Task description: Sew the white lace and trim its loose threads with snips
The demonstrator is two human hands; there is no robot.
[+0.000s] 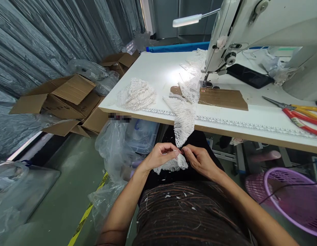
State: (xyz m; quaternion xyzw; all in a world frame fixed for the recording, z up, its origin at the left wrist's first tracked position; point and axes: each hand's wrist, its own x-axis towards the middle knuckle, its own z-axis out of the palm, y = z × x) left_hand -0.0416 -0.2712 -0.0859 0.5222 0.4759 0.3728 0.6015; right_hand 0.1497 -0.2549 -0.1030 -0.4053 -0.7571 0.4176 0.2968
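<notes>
At the far left, grey plastic sheeting point(45, 37) covers the wall, and in front of it open cardboard boxes point(68, 102) lie on the green floor point(71, 177). Dark print is on the side of one box, but it is too small to read. A yellow line point(89, 212) runs across the floor, beside some clear plastic bags point(114, 147).

The white table point(158, 68) has a printed ruler scale point(225, 121) along its front edge; the numbers are too fine to read. A blurred patch sits on the table edge at the left corner. On the table lies a loose pile of lace point(136, 94), and to the right of it a lace strip point(185, 116) runs from the sewing machine point(250, 30) over a brown cardboard sheet point(220, 97), then hangs over the table edge down to the lap.

Below the table, the left hand point(158, 155) and the right hand point(199, 159) meet at the low end of this strip. Both pinch the lace between thumb and fingers, the fingertips almost touching each other. White thread bits lie on the dark striped clothing point(184, 215).

Further right on the table are a black phone point(249, 76) and scissors with red and yellow handles point(299, 114). A small lamp point(186, 20) shines above the table. On the floor at the right stands a purple basket point(294, 194).
</notes>
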